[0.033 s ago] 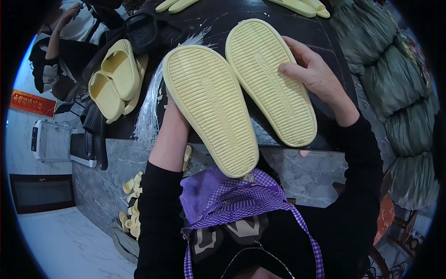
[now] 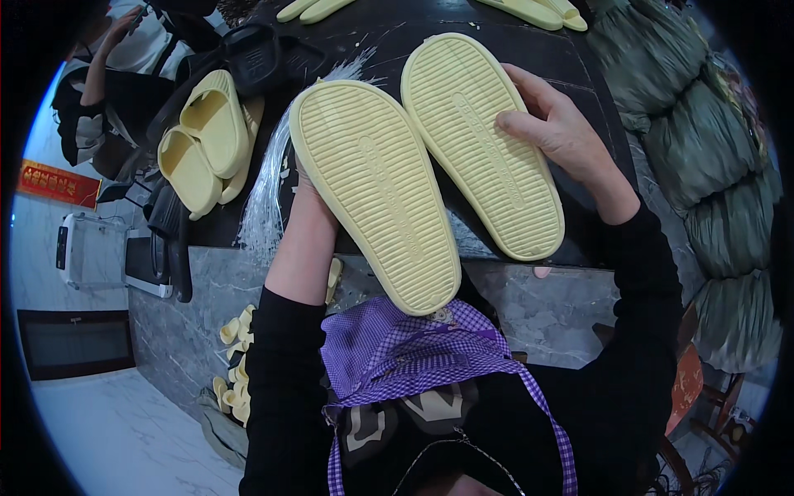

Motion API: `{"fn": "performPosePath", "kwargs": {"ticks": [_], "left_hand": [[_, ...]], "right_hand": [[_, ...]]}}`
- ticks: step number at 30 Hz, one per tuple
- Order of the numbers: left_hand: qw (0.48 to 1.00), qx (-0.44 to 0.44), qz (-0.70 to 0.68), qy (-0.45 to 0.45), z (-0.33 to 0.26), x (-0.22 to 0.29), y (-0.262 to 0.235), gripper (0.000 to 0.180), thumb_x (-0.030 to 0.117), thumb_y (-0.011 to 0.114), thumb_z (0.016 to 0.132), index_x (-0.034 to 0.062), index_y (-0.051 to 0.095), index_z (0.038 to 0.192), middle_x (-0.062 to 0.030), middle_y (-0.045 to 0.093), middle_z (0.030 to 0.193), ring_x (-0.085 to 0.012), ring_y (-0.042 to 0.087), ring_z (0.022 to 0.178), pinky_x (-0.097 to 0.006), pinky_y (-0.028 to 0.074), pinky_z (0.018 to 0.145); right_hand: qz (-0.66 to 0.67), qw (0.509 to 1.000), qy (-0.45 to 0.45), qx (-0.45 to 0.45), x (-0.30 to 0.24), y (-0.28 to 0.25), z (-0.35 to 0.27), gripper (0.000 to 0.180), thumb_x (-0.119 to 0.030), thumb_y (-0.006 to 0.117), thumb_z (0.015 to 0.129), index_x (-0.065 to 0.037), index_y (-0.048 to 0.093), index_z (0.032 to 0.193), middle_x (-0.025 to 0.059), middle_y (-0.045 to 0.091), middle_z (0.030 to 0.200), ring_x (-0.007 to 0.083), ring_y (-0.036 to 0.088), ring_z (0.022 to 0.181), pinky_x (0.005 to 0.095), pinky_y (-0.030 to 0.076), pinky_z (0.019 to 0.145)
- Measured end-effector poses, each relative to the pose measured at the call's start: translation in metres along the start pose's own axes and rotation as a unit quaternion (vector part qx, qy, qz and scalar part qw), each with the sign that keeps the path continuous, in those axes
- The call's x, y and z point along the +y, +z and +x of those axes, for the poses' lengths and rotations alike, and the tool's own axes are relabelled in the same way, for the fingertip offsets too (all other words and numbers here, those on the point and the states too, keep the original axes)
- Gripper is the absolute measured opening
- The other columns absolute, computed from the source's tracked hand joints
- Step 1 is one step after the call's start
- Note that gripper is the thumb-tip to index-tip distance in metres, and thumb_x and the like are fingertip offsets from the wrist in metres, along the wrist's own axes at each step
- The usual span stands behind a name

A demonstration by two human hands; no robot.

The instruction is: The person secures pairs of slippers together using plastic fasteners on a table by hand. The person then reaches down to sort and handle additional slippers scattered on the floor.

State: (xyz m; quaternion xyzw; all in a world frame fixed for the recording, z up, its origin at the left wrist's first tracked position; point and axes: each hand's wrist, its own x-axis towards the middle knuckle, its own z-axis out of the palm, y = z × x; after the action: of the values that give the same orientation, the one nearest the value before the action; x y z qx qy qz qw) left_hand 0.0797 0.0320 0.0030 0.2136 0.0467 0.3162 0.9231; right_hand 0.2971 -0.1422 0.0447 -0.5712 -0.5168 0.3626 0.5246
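Observation:
Two pale yellow slippers are held up side by side over the dark table, ribbed soles facing me. My right hand (image 2: pixel 550 128) grips the right slipper (image 2: pixel 488 157) by its outer edge, thumb flat on the sole and fingers behind it. The left slipper (image 2: pixel 376 198) sits lower and overlaps the other's inner edge near the top. My left hand (image 2: pixel 305 183) is behind it, holding it up; its fingers are hidden by the sole, and only the wrist side shows.
On the dark table (image 2: pixel 364 37), a bundle of clear plastic strands (image 2: pixel 269 194) lies left of my hands. More yellow slippers (image 2: pixel 203 149) and black slippers (image 2: pixel 251 56) are stacked beyond it. Green sacks (image 2: pixel 670 107) line the right side. Several yellow slippers (image 2: pixel 237 364) lie on the floor.

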Motion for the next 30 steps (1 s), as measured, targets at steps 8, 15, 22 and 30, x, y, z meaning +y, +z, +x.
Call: {"fn": "performPosePath", "kwargs": {"ticks": [8,15,22,30], "left_hand": [[1.000,-0.014,0.006,-0.003,0.002,0.000,-0.004,0.033,0.033,0.050,0.090,0.0043,0.064,0.096,-0.0122,0.067,0.091,-0.0224,0.067,0.079,-0.036,0.058,0.063],[0.972,0.091,0.215,-0.009,0.001,0.000,0.014,0.035,0.033,0.047,0.091,0.0026,0.064,0.095,-0.0109,0.066,0.086,-0.0226,0.065,0.081,-0.034,0.054,0.070],[0.598,0.106,0.794,0.020,0.035,0.001,0.089,0.042,0.037,0.046,0.091,-0.0021,0.062,0.096,-0.0163,0.065,0.087,-0.0276,0.065,0.082,-0.039,0.051,0.070],[0.362,0.074,0.905,0.211,0.060,-0.022,0.062,0.032,0.032,0.053,0.087,0.0014,0.062,0.090,-0.0204,0.061,0.093,-0.0351,0.061,0.085,-0.042,0.050,0.074]], "right_hand": [[-0.015,1.000,-0.004,0.006,0.002,-0.002,0.000,0.070,-0.016,0.064,0.078,0.002,0.030,0.136,0.0150,0.049,0.125,0.0188,0.050,0.112,0.0299,0.039,0.097],[-0.181,0.982,-0.016,0.045,-0.001,-0.029,0.010,0.063,-0.019,0.063,0.078,-0.003,0.038,0.134,0.0139,0.053,0.119,0.0188,0.054,0.104,0.0305,0.044,0.088],[-0.688,0.702,-0.051,0.174,-0.029,-0.009,0.020,0.046,-0.023,0.058,0.081,-0.004,0.050,0.121,0.0168,0.055,0.111,0.0332,0.055,0.093,0.0376,0.045,0.081],[-0.422,0.879,-0.193,0.105,0.012,-0.012,0.043,0.046,-0.018,0.058,0.080,0.000,0.049,0.121,0.0172,0.051,0.120,0.0316,0.055,0.098,0.0352,0.046,0.081]]}}
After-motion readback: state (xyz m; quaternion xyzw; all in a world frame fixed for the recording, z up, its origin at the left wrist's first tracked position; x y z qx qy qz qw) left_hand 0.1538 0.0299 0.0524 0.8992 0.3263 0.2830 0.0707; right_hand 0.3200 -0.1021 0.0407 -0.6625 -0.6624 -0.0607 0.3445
